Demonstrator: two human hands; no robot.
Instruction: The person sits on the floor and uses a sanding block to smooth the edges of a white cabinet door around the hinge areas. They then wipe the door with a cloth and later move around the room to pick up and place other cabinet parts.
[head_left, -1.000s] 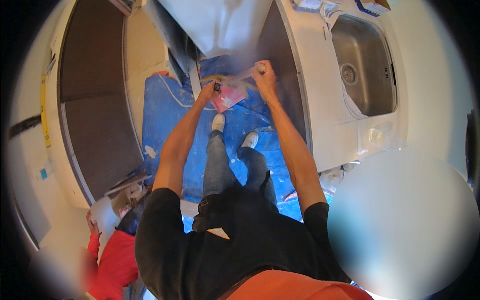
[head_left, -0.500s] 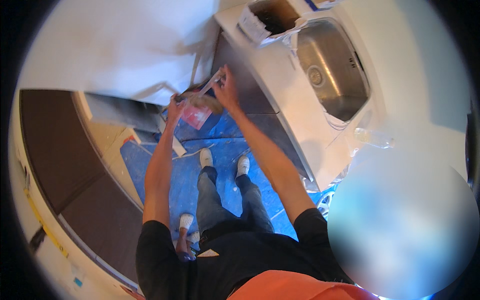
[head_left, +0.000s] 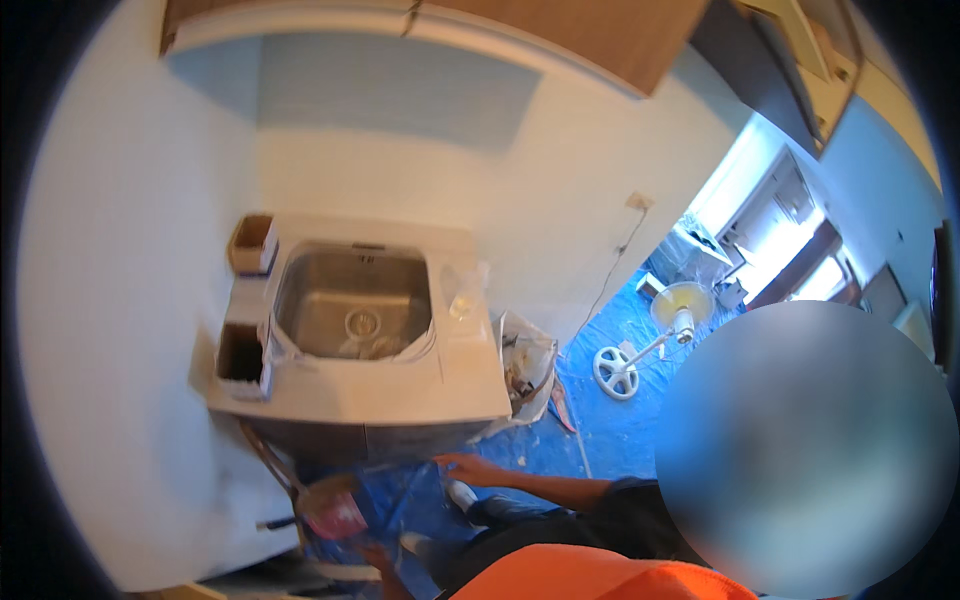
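A blurred pink bag (head_left: 338,514) at near left seems light, soft, best held by its rim; how left hand (head_left: 376,556) and right hand (head_left: 470,469) grip, I cannot tell.

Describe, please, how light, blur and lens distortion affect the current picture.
In the head view, glare washes out part of the far room at upper right; the wall cabinet looks bowed, and a soft shadow lies on the wall below it; the left hand and pink item look soft; a blurred disc hides the lower right.
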